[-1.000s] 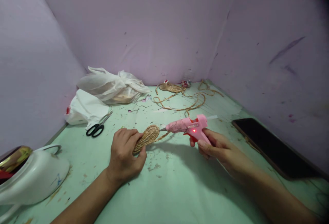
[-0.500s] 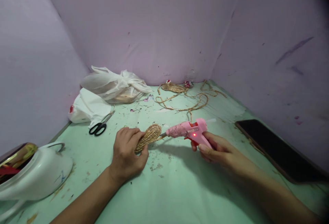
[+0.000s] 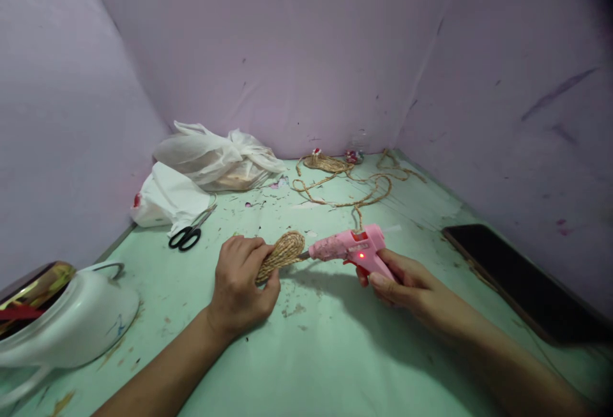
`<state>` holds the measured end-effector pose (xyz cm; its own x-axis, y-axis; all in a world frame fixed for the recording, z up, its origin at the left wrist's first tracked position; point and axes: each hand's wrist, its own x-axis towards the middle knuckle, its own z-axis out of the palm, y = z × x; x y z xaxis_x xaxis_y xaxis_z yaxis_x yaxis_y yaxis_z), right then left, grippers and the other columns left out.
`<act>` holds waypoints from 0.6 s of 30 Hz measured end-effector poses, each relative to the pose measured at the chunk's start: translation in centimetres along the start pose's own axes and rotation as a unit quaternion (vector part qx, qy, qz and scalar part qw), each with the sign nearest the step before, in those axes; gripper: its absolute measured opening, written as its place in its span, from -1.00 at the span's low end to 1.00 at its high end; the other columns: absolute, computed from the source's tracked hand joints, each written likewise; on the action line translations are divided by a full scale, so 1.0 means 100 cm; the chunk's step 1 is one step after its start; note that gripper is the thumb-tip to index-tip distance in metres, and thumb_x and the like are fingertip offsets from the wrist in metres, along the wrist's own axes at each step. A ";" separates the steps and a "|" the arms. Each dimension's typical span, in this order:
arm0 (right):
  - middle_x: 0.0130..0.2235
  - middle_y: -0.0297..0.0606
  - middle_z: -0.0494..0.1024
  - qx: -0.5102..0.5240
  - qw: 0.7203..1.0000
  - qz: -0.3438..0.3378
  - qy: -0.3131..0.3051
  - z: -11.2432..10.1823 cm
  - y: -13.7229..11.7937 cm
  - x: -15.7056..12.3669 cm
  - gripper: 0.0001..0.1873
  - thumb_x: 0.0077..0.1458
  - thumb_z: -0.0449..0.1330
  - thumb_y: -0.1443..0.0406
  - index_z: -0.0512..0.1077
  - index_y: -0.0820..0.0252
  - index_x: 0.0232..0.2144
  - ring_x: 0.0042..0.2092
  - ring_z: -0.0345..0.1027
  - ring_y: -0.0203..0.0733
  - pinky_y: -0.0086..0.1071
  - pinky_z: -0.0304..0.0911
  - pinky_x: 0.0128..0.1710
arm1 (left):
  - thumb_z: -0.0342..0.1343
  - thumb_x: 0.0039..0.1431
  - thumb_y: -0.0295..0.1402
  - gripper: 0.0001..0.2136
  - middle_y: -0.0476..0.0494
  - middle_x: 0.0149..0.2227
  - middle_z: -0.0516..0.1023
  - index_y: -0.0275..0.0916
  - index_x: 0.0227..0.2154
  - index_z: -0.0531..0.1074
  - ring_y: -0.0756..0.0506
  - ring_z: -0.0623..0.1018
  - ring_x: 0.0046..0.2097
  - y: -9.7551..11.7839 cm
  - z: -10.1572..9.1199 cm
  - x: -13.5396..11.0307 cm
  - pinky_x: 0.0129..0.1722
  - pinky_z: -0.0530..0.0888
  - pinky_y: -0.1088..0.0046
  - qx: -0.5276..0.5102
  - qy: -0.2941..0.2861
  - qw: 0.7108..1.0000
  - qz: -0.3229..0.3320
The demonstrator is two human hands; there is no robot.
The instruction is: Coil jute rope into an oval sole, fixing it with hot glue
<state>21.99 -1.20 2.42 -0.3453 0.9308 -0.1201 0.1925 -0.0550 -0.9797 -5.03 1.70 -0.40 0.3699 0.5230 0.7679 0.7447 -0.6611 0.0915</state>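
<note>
L hand point(image 3: 245, 286) clamped on coil point(image 3: 282, 255) over table point(image 3: 306, 372); R hand point(image 3: 405, 280) wrapped round glue gun point(image 3: 352, 248), nozzle point(image 3: 304, 255) at coil's R end. If glue gun slips, nozzle cd prob. burn L hand.

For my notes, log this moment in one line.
left hand: grips coiled rope; right hand: holds pink glue gun; nozzle: at rope's edge

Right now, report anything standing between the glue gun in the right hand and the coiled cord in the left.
Nothing visible: the glue gun in the right hand has its nozzle at the edge of the coiled braided cord the left hand holds, though contact is unclear.
</note>
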 end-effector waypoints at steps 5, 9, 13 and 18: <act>-0.50 -0.37 0.22 0.011 1.000 0.001 0.000 0.000 0.002 0.000 -0.57 -0.05 0.18 -0.05 0.35 0.20 -0.40 -0.51 0.01 -0.32 -0.43 -0.05 -0.53 | 0.14 -0.10 -0.54 -0.72 -0.28 -0.27 0.48 -0.33 -0.24 0.39 -0.22 0.46 -0.22 0.002 -0.001 0.002 -0.12 0.40 0.04 0.002 -0.001 1.000 0.011; -0.50 -0.38 0.21 0.016 1.000 -0.008 0.001 0.001 0.003 -0.001 -0.55 -0.04 0.19 -0.07 0.34 0.21 -0.41 -0.51 0.01 -0.34 -0.44 -0.05 -0.55 | 0.14 -0.10 -0.53 -0.72 -0.29 -0.26 0.47 -0.34 -0.23 0.39 -0.22 0.45 -0.22 0.002 -0.001 0.002 -0.12 0.40 0.03 0.001 -0.005 1.000 0.013; -0.51 -0.38 0.23 0.014 1.000 -0.011 0.000 0.002 0.002 0.000 -0.54 -0.04 0.20 -0.07 0.34 0.22 -0.41 -0.52 0.02 -0.35 -0.45 -0.03 -0.56 | 0.14 -0.10 -0.53 -0.71 -0.28 -0.26 0.47 -0.34 -0.23 0.39 -0.22 0.45 -0.21 0.002 0.000 0.001 -0.12 0.39 0.03 -0.003 -0.011 1.000 0.008; -0.49 -0.37 0.27 0.020 1.000 -0.014 -0.007 0.001 0.002 -0.001 -0.58 -0.01 0.20 -0.04 0.37 0.22 -0.40 -0.52 0.05 -0.35 -0.45 -0.01 -0.56 | 0.14 -0.09 -0.53 -0.72 -0.29 -0.26 0.48 -0.35 -0.23 0.40 -0.22 0.45 -0.21 0.003 0.000 0.002 -0.11 0.39 0.03 -0.007 -0.017 1.000 0.004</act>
<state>21.93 -1.35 2.22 -0.3634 0.9269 -0.0942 0.1455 -0.0434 -0.9884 -4.75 1.53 -0.22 0.3952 0.5357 0.7462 0.7343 -0.6723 0.0938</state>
